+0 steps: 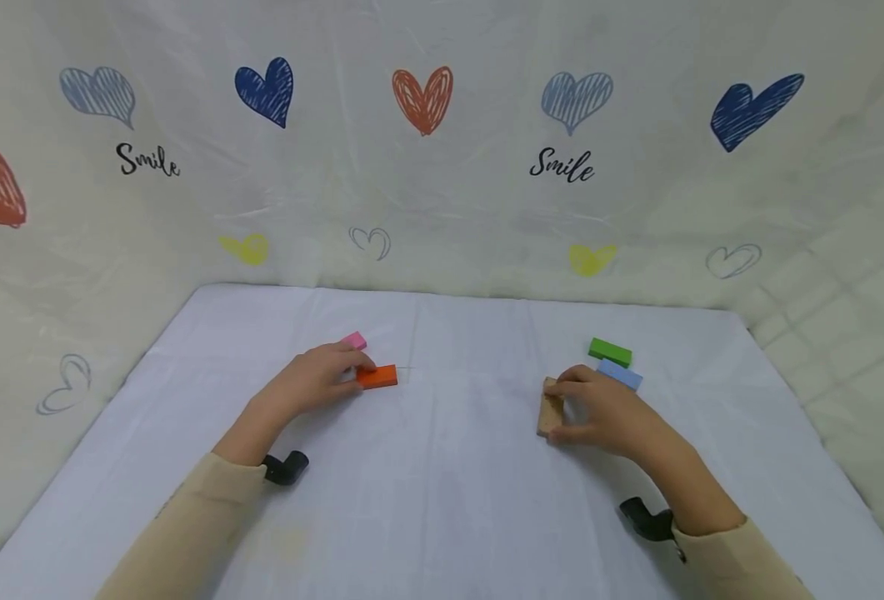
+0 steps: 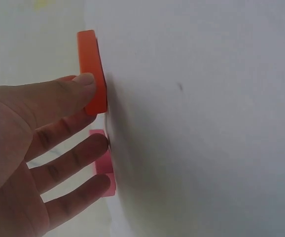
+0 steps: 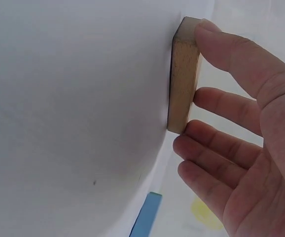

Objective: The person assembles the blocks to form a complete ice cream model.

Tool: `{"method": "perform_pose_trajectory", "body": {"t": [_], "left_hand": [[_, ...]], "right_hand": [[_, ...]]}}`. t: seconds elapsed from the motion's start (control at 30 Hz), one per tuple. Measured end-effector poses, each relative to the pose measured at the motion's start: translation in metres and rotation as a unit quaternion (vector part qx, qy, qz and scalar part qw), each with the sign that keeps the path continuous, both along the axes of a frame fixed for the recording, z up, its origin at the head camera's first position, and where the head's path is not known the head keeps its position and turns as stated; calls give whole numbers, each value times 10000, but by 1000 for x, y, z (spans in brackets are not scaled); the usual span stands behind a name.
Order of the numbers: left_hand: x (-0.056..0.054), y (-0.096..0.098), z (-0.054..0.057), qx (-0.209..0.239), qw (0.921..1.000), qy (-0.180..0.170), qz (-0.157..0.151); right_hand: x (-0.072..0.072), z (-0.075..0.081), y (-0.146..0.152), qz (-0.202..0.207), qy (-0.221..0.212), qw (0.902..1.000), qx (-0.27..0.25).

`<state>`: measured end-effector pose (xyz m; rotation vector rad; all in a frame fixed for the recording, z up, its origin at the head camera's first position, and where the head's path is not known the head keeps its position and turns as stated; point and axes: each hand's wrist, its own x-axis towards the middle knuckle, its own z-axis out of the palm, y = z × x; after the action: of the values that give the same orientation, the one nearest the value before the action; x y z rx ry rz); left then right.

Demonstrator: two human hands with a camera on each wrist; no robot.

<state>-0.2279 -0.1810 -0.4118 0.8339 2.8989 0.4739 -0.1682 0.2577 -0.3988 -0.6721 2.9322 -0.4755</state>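
On the left, the left hand pinches an orange block between thumb and forefinger. Its other fingers are spread over a pink block, which is partly hidden behind them in the left wrist view. The right hand holds a plain wooden block lying on the white table. Its thumb is at the block's near end, and the forefinger touches it toward the far end. Just beyond that hand lies a light blue block, partly covered by it, with a green block behind.
A white cloth covers the table, and a curtain printed with hearts and "Smile" hangs behind it. Black wrist-worn pieces stick out by the left sleeve and the right sleeve.
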Motion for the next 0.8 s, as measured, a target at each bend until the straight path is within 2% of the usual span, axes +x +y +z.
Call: {"method": "perform_pose_trajectory", "body": {"t": [0.3, 0.8], "left_hand": [[0, 10, 1, 131, 9999, -7, -110], [-2, 21, 3, 73, 9999, -133, -78]], "right_hand": [[3, 0, -10, 106, 32, 9999, -45], [6, 3, -29, 238, 17, 9997, -76]]}}
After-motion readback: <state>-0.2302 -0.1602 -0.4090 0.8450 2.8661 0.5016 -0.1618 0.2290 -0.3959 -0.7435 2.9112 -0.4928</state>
